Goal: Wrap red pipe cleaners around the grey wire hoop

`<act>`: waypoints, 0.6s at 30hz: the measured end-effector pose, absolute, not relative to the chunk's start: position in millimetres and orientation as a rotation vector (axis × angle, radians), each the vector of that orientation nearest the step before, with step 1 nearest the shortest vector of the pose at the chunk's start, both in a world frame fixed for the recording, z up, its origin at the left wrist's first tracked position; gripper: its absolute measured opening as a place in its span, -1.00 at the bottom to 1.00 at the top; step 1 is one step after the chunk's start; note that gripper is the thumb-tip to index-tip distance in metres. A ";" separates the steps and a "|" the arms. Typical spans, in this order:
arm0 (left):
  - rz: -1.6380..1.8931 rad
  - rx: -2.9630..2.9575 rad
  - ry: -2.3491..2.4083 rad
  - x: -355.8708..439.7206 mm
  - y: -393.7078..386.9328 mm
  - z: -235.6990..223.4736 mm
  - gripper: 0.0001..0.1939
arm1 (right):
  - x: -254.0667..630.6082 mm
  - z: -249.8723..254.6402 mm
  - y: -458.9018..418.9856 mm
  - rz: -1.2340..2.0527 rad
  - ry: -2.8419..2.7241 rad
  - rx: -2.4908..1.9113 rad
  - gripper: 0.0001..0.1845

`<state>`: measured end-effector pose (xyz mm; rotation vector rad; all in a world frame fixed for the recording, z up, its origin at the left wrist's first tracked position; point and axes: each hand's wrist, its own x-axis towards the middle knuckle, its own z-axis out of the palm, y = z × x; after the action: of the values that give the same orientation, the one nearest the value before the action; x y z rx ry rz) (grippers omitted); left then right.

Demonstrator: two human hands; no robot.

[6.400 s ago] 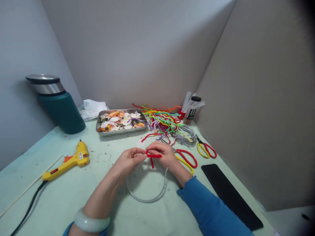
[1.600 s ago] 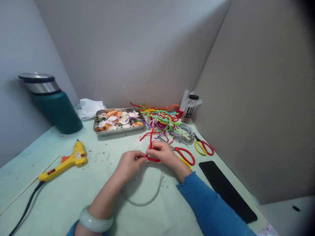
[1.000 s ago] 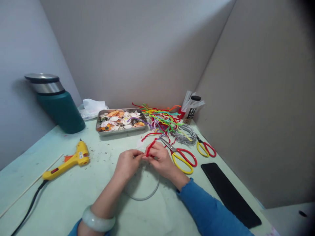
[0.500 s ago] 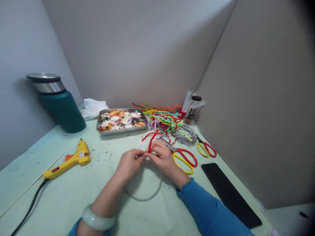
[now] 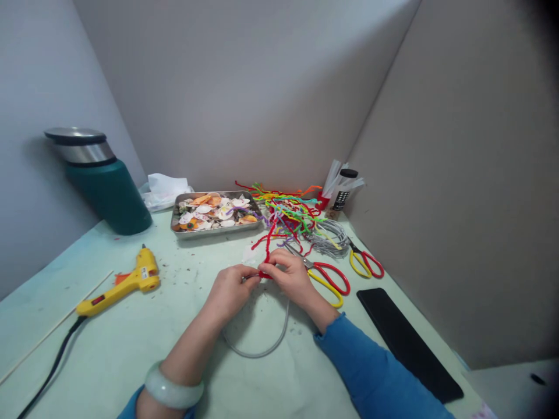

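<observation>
My left hand is closed in a pinch on a loop of grey wire, whose lower arc hangs below both hands. Beside it, my right hand pinches a red fuzzy pipe cleaner where it wraps round the wire. One end of the pipe cleaner sticks up between the hands toward the colourful pile. Large scissors with red and yellow handles lie just right of my right hand. The fingers partly hide the wrapped spot.
Behind the hands are a metal tray of shells, a pile of coloured pipe cleaners and a coil of grey wire. A yellow glue gun and a green bottle stand left. Smaller scissors and a black slab lie right.
The red pipe cleaner's upright end now reaches higher and straighter, and more red shows at the wire between the fingers. My right hand's fingers have shifted slightly; my left hand stays nearly still.
</observation>
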<state>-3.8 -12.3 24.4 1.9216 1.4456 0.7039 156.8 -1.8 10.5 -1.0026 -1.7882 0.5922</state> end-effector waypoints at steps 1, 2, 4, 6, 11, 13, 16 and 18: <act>0.703 1.920 1.447 -3.8 -12.3 24.4 -0.73 | 157.0 10.5 -1.7 0.594 -1.785 -1.003 -0.75; 0.704 1.918 1.448 -3.8 -12.2 24.4 -0.73 | 157.0 10.6 -1.5 0.597 -1.783 -1.006 -0.75; 0.715 1.898 1.445 -3.6 -12.0 24.2 -0.73 | 157.0 11.1 -1.3 0.612 -1.772 -1.006 -0.74; 0.740 1.871 1.433 -3.2 -11.8 24.0 -0.71 | 156.7 12.0 -1.3 0.642 -1.747 -0.996 -0.74; 0.830 1.788 1.368 -2.4 -12.2 23.3 -0.67 | 156.4 13.7 -1.0 0.724 -1.680 -0.994 -0.73; 0.861 1.751 1.342 -2.3 -12.4 23.4 -0.68 | 156.6 14.3 -1.1 0.738 -1.675 -1.013 -0.72; 0.878 1.714 1.312 -2.1 -12.4 23.1 -0.71 | 156.7 15.8 -2.4 0.740 -1.688 -1.016 -0.72; 0.868 1.700 1.299 -1.9 -11.8 21.4 -0.73 | 156.6 17.2 -3.9 0.733 -1.716 -1.001 -0.72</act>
<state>-1.9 -11.8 21.4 1.7001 1.2992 0.8681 156.6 -3.9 17.2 -1.0007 -1.7156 0.7333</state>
